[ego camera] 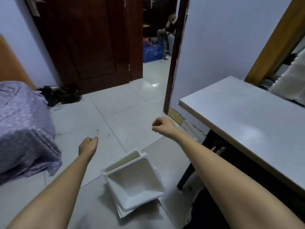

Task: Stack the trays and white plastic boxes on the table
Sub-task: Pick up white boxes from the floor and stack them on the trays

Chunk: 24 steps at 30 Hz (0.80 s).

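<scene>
Standing over the tiled floor (115, 116), a person holds both bare arms out in front, and neither hand grips anything. The left hand (88, 146) is curled into a loose fist, fingers folded in; the right hand (162, 126) is likewise closed on itself, held higher and nearer the table (247, 116). Both hover well clear of the work.

The task's things lie on the floor, not on the table — a small pile of white plastic boxes (133, 180) between the two forearms, just beside a dark table leg (186, 176). The uppermost box sits nested askew in the ones beneath it, its open mouth facing up, and a second box's rim shows behind it at a different angle. A flatter white edge pokes out below, possibly a tray, though this cannot be told for certain. Every visible cavity is empty.

Judged from this view, the stacking has barely begun where it matters: the grey tabletop shows nothing on the part in view, so the whole pile remains to be lifted, squared up and set there.

Beyond, a purple-covered bed (21, 126) stands at left, and a blue crate (152, 52) sits past the open doorway — neither part of the job.
</scene>
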### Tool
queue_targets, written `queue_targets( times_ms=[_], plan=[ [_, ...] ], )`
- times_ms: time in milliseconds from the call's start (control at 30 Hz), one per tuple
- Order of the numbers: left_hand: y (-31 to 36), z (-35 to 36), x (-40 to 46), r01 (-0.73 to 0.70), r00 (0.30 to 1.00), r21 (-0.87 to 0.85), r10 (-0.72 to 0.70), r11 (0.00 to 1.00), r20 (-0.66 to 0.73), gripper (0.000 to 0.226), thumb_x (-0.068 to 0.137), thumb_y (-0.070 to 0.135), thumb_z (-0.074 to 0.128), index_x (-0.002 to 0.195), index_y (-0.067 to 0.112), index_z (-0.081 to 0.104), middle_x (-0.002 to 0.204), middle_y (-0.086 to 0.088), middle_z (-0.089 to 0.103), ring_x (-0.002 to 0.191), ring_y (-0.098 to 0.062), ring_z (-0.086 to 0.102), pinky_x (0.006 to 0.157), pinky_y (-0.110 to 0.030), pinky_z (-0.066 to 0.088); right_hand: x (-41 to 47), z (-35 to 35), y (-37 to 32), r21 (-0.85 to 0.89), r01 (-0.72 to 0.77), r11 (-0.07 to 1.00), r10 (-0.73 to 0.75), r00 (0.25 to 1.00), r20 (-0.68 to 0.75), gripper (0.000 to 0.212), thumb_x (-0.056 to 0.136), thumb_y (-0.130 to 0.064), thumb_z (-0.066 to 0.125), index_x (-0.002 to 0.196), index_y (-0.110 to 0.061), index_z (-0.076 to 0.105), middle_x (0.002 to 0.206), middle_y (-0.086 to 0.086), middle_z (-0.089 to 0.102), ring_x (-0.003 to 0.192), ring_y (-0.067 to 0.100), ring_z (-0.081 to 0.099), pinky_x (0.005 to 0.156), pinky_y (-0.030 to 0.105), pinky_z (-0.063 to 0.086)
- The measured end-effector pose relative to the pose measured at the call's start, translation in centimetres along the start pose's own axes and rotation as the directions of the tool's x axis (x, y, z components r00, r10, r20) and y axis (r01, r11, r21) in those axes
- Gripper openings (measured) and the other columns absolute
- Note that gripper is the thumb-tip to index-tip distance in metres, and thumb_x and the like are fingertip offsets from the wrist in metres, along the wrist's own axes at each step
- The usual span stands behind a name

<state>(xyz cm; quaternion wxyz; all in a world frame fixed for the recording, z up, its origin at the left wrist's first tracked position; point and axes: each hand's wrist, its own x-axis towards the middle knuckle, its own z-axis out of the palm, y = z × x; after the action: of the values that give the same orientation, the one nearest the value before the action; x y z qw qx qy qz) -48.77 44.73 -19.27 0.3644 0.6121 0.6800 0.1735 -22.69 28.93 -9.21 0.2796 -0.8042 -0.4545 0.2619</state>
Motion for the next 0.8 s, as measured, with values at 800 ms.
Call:
queue_targets(
  times_ms=[800],
  plan=[
    [-22.1, 20.3, 4.2, 0.544, 0.802, -0.108, -0.479, 0.832, 0.356, 0.040, 0.082, 0.007, 0.048, 0.119, -0.007, 0.050, 0.122, -0.025, 0.056, 0.107, -0.035, 0.053, 0.090, -0.044, 0.045, 3.5, 18.9, 20.7, -0.264, -0.335, 0.905, 0.420, 0.804, 0.420, 0.065, 0.090, -0.016, 0.056, 0.148, -0.012, 0.028, 0.145, 0.017, 0.043, 0.128, 0.034, 0.047, 0.104, 0.037, 0.040]
  ],
)
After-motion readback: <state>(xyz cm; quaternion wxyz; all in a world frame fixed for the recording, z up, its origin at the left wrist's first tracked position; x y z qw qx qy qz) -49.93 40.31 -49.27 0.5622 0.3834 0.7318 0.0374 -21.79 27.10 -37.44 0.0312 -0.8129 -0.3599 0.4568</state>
